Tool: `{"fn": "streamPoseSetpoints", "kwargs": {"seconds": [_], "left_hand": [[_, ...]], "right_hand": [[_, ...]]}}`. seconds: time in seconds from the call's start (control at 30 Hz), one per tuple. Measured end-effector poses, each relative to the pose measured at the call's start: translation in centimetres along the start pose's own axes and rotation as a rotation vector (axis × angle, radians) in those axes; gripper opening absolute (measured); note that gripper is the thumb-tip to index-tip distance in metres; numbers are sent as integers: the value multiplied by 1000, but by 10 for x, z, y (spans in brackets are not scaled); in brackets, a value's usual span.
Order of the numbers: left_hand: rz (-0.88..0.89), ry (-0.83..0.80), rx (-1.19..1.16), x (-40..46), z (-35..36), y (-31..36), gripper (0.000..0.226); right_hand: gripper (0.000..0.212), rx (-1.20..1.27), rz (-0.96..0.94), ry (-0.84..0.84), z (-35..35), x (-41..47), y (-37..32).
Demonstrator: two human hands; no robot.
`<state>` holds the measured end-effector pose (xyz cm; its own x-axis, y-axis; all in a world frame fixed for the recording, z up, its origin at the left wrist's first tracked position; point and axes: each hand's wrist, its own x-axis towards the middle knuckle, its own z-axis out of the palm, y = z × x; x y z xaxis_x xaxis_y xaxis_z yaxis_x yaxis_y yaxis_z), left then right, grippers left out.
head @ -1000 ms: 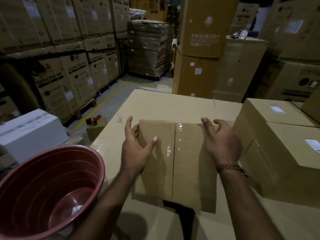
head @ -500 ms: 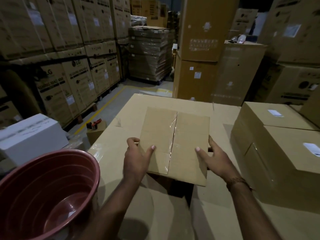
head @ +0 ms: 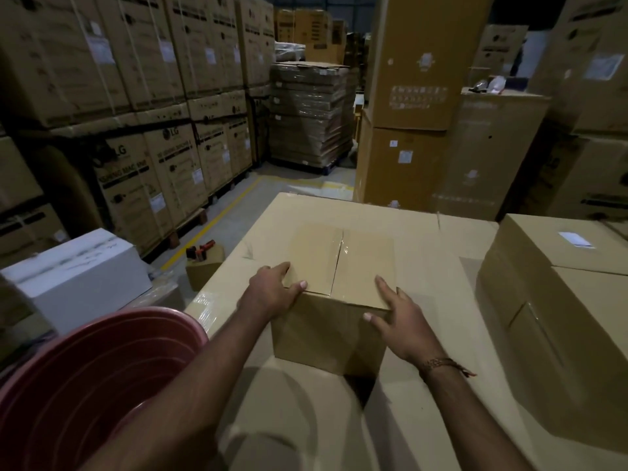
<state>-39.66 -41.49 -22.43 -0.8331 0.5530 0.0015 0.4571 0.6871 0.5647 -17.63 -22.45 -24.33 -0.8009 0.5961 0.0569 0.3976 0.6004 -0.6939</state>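
A small brown cardboard box (head: 360, 263), its top flaps sealed with clear tape, stands upright on the top of a large flat carton (head: 424, 232) in front of me. My left hand (head: 272, 294) grips its near left top corner, thumb on the lid and fingers curled down the left side. My right hand (head: 404, 324) rests against the near right corner with straight fingers, the index finger along the lid's edge and the thumb on the front face. A thin bracelet sits on that wrist.
A large pink plastic tub (head: 102, 368) fills the lower left. Behind it is a white box (head: 78, 270). Two taped cartons (head: 560, 317) stand close on the right. A tape dispenser (head: 202, 249) lies on a small floor box. Tall carton stacks (head: 153, 164) line the aisle.
The box was held tilted with its taped side towards me; it has turned and come down and now stands upright on the carton. Both hands shifted to its near top corners.
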Motion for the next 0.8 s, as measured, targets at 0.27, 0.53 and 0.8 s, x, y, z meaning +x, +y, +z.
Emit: {"fn": "streamPoseSetpoints", "kwargs": {"seconds": [0.27, 0.53, 0.8], "left_hand": [[190, -37, 376, 48, -56, -26, 25], [0, 57, 266, 91, -118, -91, 56], [-42, 112, 246, 126, -135, -136, 49]], "right_hand": [[79, -68, 8, 30, 47, 69, -31], [79, -125, 17, 36, 87, 179, -61], [78, -111, 3, 27, 119, 281, -88]]}}
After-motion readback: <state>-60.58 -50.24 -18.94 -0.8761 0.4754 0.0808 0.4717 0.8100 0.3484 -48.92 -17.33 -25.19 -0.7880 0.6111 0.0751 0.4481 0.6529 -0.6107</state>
